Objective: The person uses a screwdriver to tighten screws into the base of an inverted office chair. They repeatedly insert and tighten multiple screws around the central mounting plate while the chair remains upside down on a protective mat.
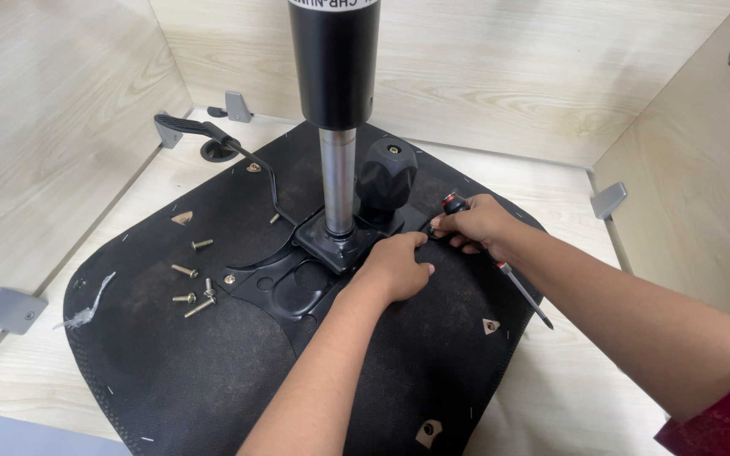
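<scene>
Both hands at the black metal plate (pixel 297 283) under an upturned chair seat (pixel 213 363).
Right hand (pixel 476 224) grips a screwdriver (pixel 500 262); left hand (pixel 397 266) rests curled on the plate's right edge. Gas cylinder (pixel 337 110) and knob (pixel 387 173) stand just beyond; loose screws (pixel 193 283) lie left.

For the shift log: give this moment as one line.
left hand: on mechanism plate | right hand: holding screwdriver | loose screws: on seat underside

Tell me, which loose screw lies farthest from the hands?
The screw at the top of the bunch, lying alone on the black seat bottom. The other screws huddle together lower down, closer to the left hand.
</scene>
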